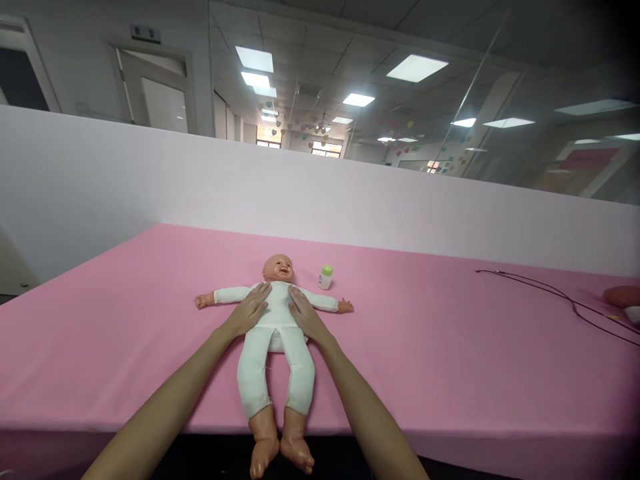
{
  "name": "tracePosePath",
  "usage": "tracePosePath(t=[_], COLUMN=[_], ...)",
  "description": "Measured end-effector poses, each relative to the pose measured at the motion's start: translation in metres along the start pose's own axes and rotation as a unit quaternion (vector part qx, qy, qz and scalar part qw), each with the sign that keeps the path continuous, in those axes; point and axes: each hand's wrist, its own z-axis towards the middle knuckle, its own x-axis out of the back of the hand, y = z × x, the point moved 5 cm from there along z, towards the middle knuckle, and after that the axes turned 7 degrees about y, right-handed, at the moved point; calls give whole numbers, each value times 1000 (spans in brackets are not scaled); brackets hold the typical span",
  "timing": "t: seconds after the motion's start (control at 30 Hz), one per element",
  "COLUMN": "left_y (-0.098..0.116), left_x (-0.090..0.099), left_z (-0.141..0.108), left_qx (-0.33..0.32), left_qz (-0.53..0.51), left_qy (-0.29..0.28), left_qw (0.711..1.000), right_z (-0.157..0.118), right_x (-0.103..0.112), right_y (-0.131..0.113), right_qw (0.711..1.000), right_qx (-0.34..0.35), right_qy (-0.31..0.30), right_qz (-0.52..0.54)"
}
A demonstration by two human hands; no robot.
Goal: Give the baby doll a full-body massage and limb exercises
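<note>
A baby doll (276, 308) with a white cloth body lies on its back, its head away from me and its arms spread out. Its bare feet reach past the front edge of the pink-covered table (425, 360). My left hand (251, 309) lies flat along the left side of the doll's chest, fingers stretched out. On the other side of the chest my right hand (306, 313) rests the same way, with its fingers extended. A small white bottle with a green cap (325, 277) stands upright near the doll's head, to the right.
A thin black cable (555, 292) runs over the table at the right. Partly cut off at the right edge is a skin-toned object (623, 296), perhaps another doll. A white wall (350, 200) with glass above it borders the table's far side.
</note>
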Motion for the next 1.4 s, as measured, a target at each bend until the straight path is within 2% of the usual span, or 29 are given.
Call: tracePosePath(t=[0.07,0.17,0.27,0.33,0.47,0.6,0.7,0.77,0.83,0.93,1.03,1.13,1.2,1.27,1.33,1.4], left_y=[-7,-20,-27,-29,-18,6,19,20,13,-2,-6,13,39,73,106,132], left_x=[2,11,20,24,39,59,53,37,20,13,28,52,67,77,78,72], left_z=[-1,-5,-10,-11,-12,-14,-13,-11,-10,-11,-18,-40,-67,-102,-141,-176], left_qx=[42,100,124,131,148,148,102,53,31,48,59,89,112,117,106,73], left_qz=[63,188,263,283,303,311,254,188,154,186,233,227,190,138,75,9], left_qy=[11,69,126,141,146,151,130,79,32,28,58,82,119,181,233,246], left_qw=[997,975,948,940,930,926,953,978,987,981,969,966,968,967,964,966], right_z=[-1,-3,-5,-7,-6,-4,-1,2,3,1,-1,-4,-7,-11,-17,-24], right_x=[3,18,35,44,61,76,71,57,39,23,31,56,74,87,97,104], right_y=[4,13,24,31,39,38,34,30,25,19,20,29,36,46,56,63], right_qw=[999,987,955,935,926,940,964,981,991,994,981,950,930,915,897,874], right_qx=[-17,-35,-69,-93,-110,-117,-89,-60,-26,15,-8,-75,-119,-167,-223,-271], right_qy=[7,43,80,98,136,194,190,155,108,64,82,133,165,186,200,220], right_qz=[-39,-153,-279,-328,-336,-256,-162,-105,-72,-93,-176,-272,-307,-317,-325,-339])
